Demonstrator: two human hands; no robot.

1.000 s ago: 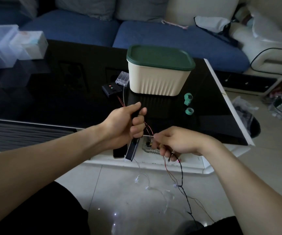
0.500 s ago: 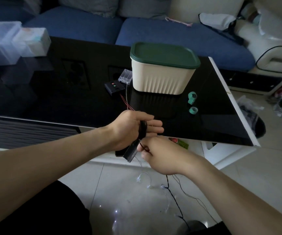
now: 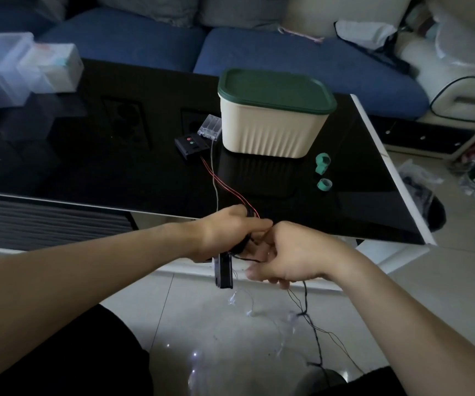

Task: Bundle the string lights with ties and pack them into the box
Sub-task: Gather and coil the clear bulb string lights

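Blue sofa cushions (image 3: pixel 287 52) run behind a glossy black glass table (image 3: pixel 87 167) with a white edge. On the table stands a cream ribbed plastic box (image 3: pixel 270 130), its dark green lid (image 3: pixel 276 88) closed. Just left of the box lies a clear plastic battery case (image 3: pixel 210 127), and beside that a small black controller box with red and green buttons (image 3: pixel 189 144). Red wires (image 3: pixel 225 184) and a thin silver wire (image 3: pixel 215 178) lead from those two toward the near table edge. Right of the cream box lie two green tie rolls (image 3: pixel 323 170), one nearer than the other, apart from the box. At far left on the table sit stacked clear plastic containers (image 3: pixel 16 70), blurred.

Both hands meet just off the near table edge, touching. The left hand (image 3: pixel 227 232) has its fingers curled around a coil of dark string light wire (image 3: pixel 242 244); a black rectangular battery pack (image 3: pixel 223 271) hangs below that hand. The right hand (image 3: pixel 290 252) has its fingers bent, pinching the dark wire next to the left hand; exact finger contact is hidden. From under the right hand the black string light strand (image 3: pixel 312 330) drops to the pale tiled floor (image 3: pixel 230 352), with small clear bulbs (image 3: pixel 249 312) and thin loose wires lying there, none of it in the box. Dark clothing shows at both bottom corners.
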